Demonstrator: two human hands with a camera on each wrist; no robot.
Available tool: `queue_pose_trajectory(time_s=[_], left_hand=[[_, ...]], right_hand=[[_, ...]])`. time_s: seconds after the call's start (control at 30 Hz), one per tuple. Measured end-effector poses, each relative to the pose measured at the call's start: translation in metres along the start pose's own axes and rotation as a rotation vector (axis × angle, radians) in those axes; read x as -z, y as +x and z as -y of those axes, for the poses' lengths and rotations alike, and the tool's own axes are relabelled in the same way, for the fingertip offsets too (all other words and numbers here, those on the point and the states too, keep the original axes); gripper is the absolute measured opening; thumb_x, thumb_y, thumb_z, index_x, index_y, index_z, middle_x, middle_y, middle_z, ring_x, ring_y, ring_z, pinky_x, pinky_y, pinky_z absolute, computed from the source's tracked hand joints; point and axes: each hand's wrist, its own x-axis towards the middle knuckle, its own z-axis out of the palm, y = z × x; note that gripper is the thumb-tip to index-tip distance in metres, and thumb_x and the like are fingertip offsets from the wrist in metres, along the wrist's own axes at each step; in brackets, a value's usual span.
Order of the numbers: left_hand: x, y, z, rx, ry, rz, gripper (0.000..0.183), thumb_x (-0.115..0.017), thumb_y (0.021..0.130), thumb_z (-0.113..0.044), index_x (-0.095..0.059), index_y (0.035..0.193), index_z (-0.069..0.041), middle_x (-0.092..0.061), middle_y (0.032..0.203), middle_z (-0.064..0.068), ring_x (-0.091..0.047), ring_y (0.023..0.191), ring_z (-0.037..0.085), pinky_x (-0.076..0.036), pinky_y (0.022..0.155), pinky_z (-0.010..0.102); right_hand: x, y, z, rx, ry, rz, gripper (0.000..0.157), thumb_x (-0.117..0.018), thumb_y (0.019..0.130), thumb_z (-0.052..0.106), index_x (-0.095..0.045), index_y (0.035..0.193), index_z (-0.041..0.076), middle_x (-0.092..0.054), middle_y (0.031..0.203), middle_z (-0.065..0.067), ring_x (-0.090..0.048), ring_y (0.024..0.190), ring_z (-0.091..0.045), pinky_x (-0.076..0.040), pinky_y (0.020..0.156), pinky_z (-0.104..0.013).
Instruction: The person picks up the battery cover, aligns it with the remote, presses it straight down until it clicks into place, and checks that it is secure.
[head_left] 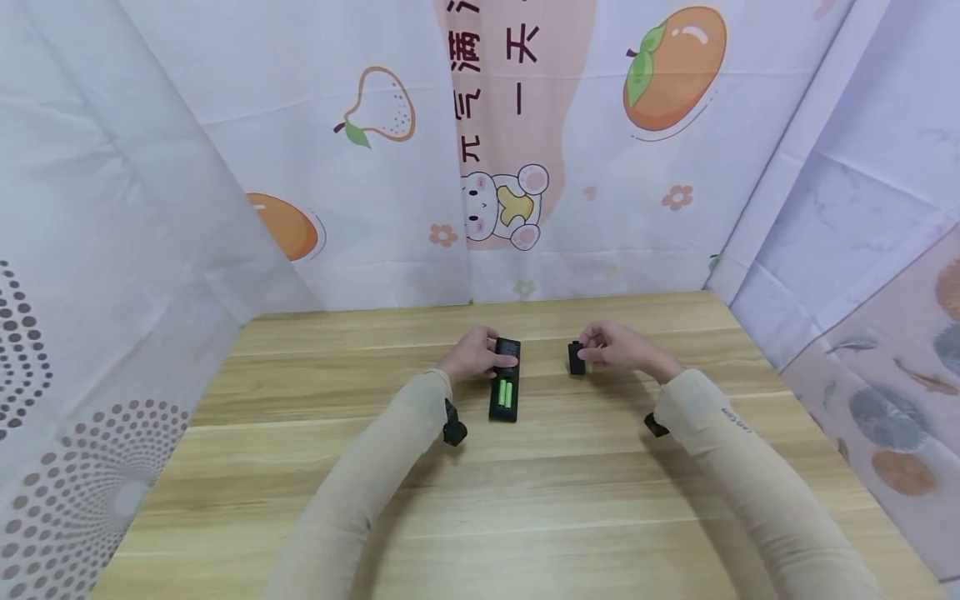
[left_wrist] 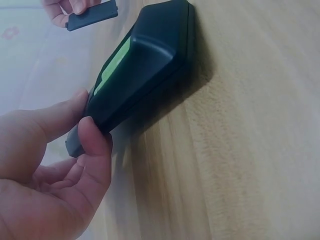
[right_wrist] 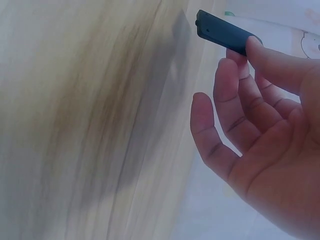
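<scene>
A black remote control (head_left: pixel 506 412) lies back side up, its battery bay uncovered. Two green batteries (head_left: pixel 506 393) sit side by side in that bay. My left hand (head_left: pixel 475 353) grips the remote's far end between thumb and fingers, as the left wrist view also shows. To the right, my right hand (head_left: pixel 617 347) pinches a small black battery cover (head_left: pixel 576 358) between thumb and fingertip, clear of the remote. In the right wrist view the cover (right_wrist: pixel 225 33) is held up off the table, and the other fingers are spread and loosely bent.
Both hands work over a wood-grain table (head_left: pixel 480 517). Behind it hangs a white curtain (head_left: pixel 300 100) printed with fruit and a cartoon animal, with more cloth at both sides. A black wrist camera (head_left: pixel 453 427) is strapped under the left sleeve, another (head_left: pixel 656 426) under the right.
</scene>
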Motion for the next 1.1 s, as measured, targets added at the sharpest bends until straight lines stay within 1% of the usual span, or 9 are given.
queue_pose_trajectory(time_s=[0.17, 0.27, 0.4, 0.5, 0.63, 0.8, 0.9, 0.97, 1.1], left_hand=[[-0.0009, 0.0009, 0.0025, 0.004, -0.023, -0.002, 0.061, -0.078, 0.091, -0.011, -0.048, 0.141, 0.007, -0.062, 0.113, 0.019, -0.063, 0.077, 0.019, -0.056, 0.059, 0.027], [-0.0006, 0.0006, 0.0024, 0.006, -0.035, 0.008, 0.06, -0.078, 0.091, -0.009, -0.048, 0.141, 0.006, -0.062, 0.113, 0.019, -0.064, 0.079, 0.02, -0.056, 0.058, 0.026], [-0.001, 0.0004, 0.0013, 0.005, -0.04, 0.025, 0.062, -0.077, 0.092, -0.01, -0.047, 0.143, 0.005, -0.061, 0.114, 0.019, -0.064, 0.08, 0.02, -0.055, 0.058, 0.025], [-0.0011, 0.0013, 0.0013, 0.008, -0.041, 0.022, 0.062, -0.078, 0.091, -0.011, -0.047, 0.143, 0.004, -0.061, 0.113, 0.018, -0.063, 0.081, 0.019, -0.054, 0.058, 0.025], [0.0002, 0.0029, 0.002, 0.016, -0.045, 0.01, 0.061, -0.078, 0.091, -0.01, -0.048, 0.142, 0.003, -0.06, 0.112, 0.017, -0.062, 0.079, 0.019, -0.053, 0.056, 0.024], [0.0029, 0.0019, 0.0026, 0.016, -0.031, 0.009, 0.059, -0.078, 0.091, -0.011, -0.049, 0.141, 0.002, -0.06, 0.111, 0.016, -0.061, 0.076, 0.018, -0.053, 0.057, 0.025], [0.0036, 0.0031, 0.0022, 0.003, -0.025, 0.019, 0.06, -0.078, 0.091, -0.013, -0.049, 0.141, 0.001, -0.061, 0.11, 0.016, -0.062, 0.077, 0.019, -0.055, 0.059, 0.027], [0.0037, 0.0036, 0.0016, -0.001, -0.031, 0.028, 0.061, -0.079, 0.091, -0.013, -0.048, 0.142, 0.0, -0.061, 0.111, 0.016, -0.063, 0.078, 0.019, -0.056, 0.062, 0.029], [0.0058, 0.0018, -0.0005, 0.008, -0.046, 0.026, 0.061, -0.078, 0.091, -0.012, -0.048, 0.142, 0.0, -0.06, 0.113, 0.016, -0.062, 0.081, 0.02, -0.057, 0.067, 0.033]], right_hand=[[-0.0008, 0.0005, 0.0013, -0.022, 0.008, 0.022, 0.018, -0.066, 0.099, 0.008, -0.056, 0.109, -0.005, -0.061, 0.091, -0.012, -0.061, 0.08, -0.032, -0.054, 0.069, -0.038], [-0.0024, -0.0003, 0.0018, -0.012, 0.011, 0.039, 0.018, -0.065, 0.1, 0.007, -0.056, 0.109, -0.006, -0.06, 0.089, -0.013, -0.057, 0.075, -0.028, -0.051, 0.064, -0.031], [-0.0033, -0.0001, -0.0003, -0.01, 0.015, 0.026, 0.016, -0.065, 0.1, 0.005, -0.056, 0.107, -0.006, -0.059, 0.086, -0.01, -0.055, 0.072, -0.024, -0.049, 0.061, -0.027], [-0.0034, 0.0011, -0.0014, -0.015, 0.027, 0.022, 0.016, -0.064, 0.1, 0.006, -0.056, 0.109, -0.005, -0.059, 0.089, -0.01, -0.057, 0.075, -0.026, -0.051, 0.063, -0.028], [-0.0034, 0.0019, 0.002, -0.018, 0.034, 0.028, 0.019, -0.064, 0.101, 0.008, -0.055, 0.111, -0.006, -0.061, 0.092, -0.013, -0.058, 0.08, -0.031, -0.053, 0.066, -0.033], [-0.0053, 0.0044, 0.0068, 0.003, 0.052, 0.041, 0.019, -0.062, 0.101, 0.007, -0.054, 0.111, -0.007, -0.061, 0.089, -0.013, -0.057, 0.077, -0.027, -0.052, 0.067, -0.034], [-0.0049, 0.0055, 0.0058, -0.003, 0.076, 0.039, 0.018, -0.061, 0.102, 0.006, -0.053, 0.111, -0.007, -0.06, 0.089, -0.013, -0.056, 0.077, -0.023, -0.054, 0.072, -0.036], [-0.0042, 0.0055, 0.0052, -0.014, 0.087, 0.031, 0.018, -0.062, 0.102, 0.006, -0.053, 0.112, -0.007, -0.061, 0.09, -0.014, -0.057, 0.078, -0.023, -0.055, 0.075, -0.04], [-0.0043, 0.006, 0.0074, -0.023, 0.111, 0.034, 0.019, -0.062, 0.101, 0.005, -0.054, 0.113, -0.007, -0.062, 0.091, -0.017, -0.058, 0.079, -0.024, -0.056, 0.077, -0.042]])
